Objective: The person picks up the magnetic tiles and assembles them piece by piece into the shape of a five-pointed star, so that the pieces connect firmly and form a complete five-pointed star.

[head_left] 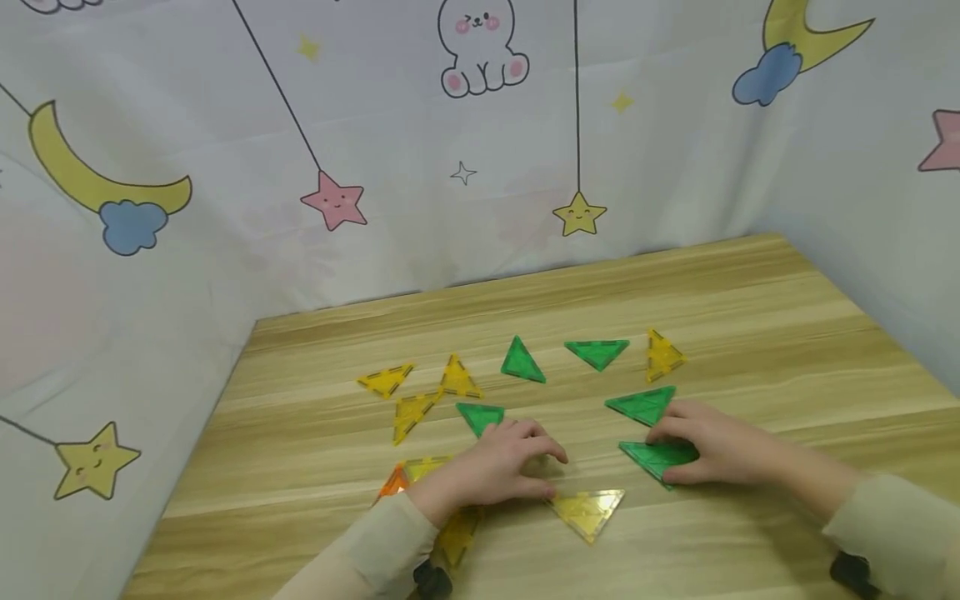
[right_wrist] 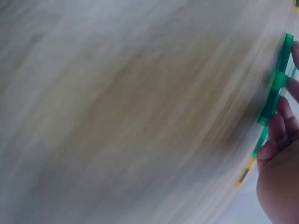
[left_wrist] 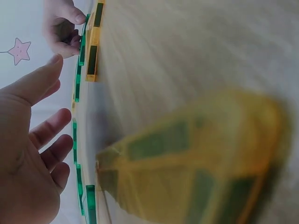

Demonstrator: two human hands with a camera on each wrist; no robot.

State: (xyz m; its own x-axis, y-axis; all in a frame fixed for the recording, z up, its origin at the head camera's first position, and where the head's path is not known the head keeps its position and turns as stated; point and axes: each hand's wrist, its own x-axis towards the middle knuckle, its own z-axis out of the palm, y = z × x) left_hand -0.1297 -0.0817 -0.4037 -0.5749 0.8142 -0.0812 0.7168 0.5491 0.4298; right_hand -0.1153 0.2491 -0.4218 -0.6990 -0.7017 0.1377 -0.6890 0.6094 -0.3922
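Note:
My right hand grips a green triangular magnetic tile, thumb on its near edge and fingers at its far edge. In the right wrist view the fingertips touch the side of that green tile. Another green triangle lies just beyond it. My left hand hovers palm down with nothing held, thumb and fingers spread apart. Its thumb tip comes close to a yellow triangle, and its fingers partly cover a green triangle.
Farther back lie green triangles and a yellow triangle. Several yellow triangles sit at the left. Under the left forearm, an orange tile and more yellow tiles are partly hidden. A printed curtain borders the wooden table.

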